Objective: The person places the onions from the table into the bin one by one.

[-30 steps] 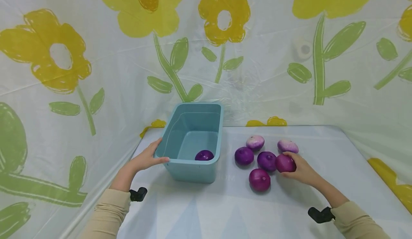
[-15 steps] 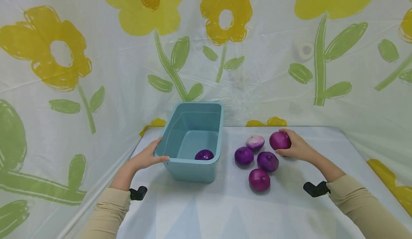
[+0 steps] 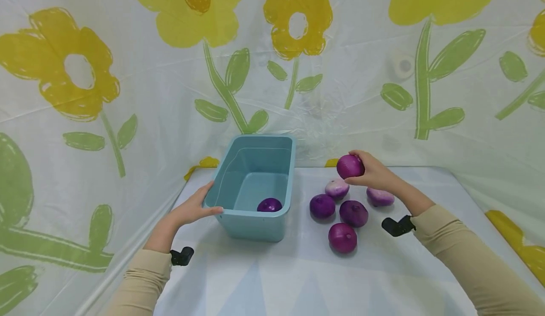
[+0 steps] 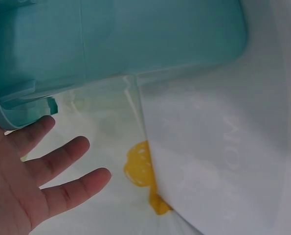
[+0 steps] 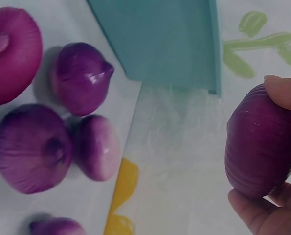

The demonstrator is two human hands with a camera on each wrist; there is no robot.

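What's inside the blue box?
One purple onion shows inside the blue box, close to its near wall. That wall hides the onion's lower part, and anything else lying low right behind it can't be seen.

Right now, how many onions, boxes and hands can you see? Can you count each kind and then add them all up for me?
Onions: 7
Box: 1
Hands: 2
Total: 10

1 onion in right hand, 5 on table, 1 in bin
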